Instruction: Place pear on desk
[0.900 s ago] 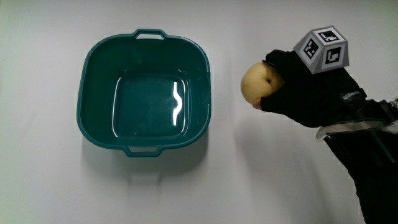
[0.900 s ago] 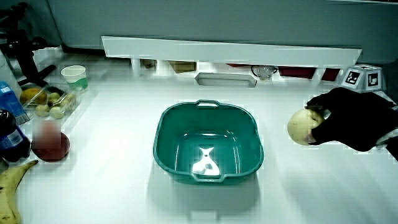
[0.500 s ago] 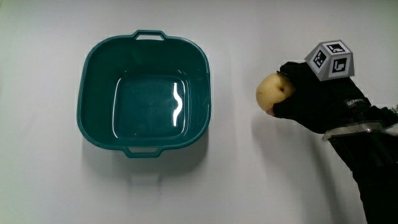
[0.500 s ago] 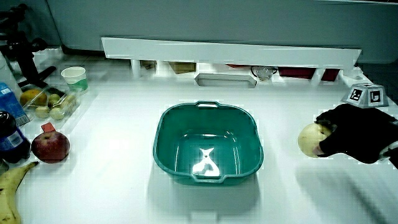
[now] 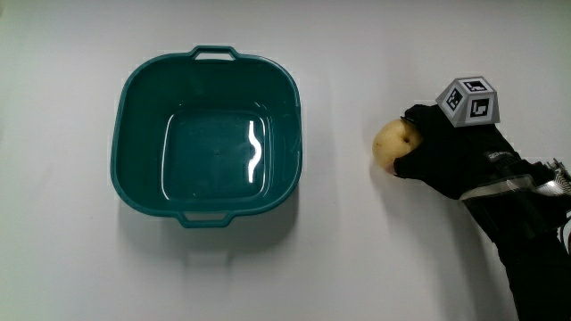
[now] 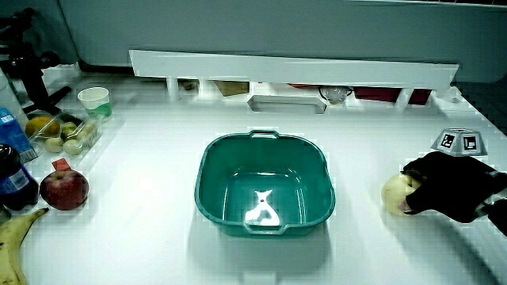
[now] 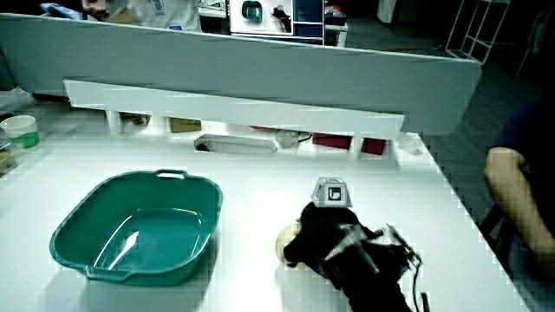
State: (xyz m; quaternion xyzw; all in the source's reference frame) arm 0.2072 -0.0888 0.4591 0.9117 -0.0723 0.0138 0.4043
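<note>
Step in hand: set-down of pear (image 5: 392, 146) on counter (image 5: 339, 259). Your hand (image 5: 446, 156) clamped on pear, fingers wrapped round it, cube (image 5: 468, 100) on back of hand. Pear sits low beside empty teal basin (image 5: 207, 134), apart from it; both side views put it at or just above counter surface (image 6: 394, 192) (image 7: 290, 243). Contact itself cannot be confirmed. Judgement: placement nearly done. Next move calls for you to let pear settle, spread fingers, lift hand clear without rolling it. Risk: round fruit may roll on release.
</note>
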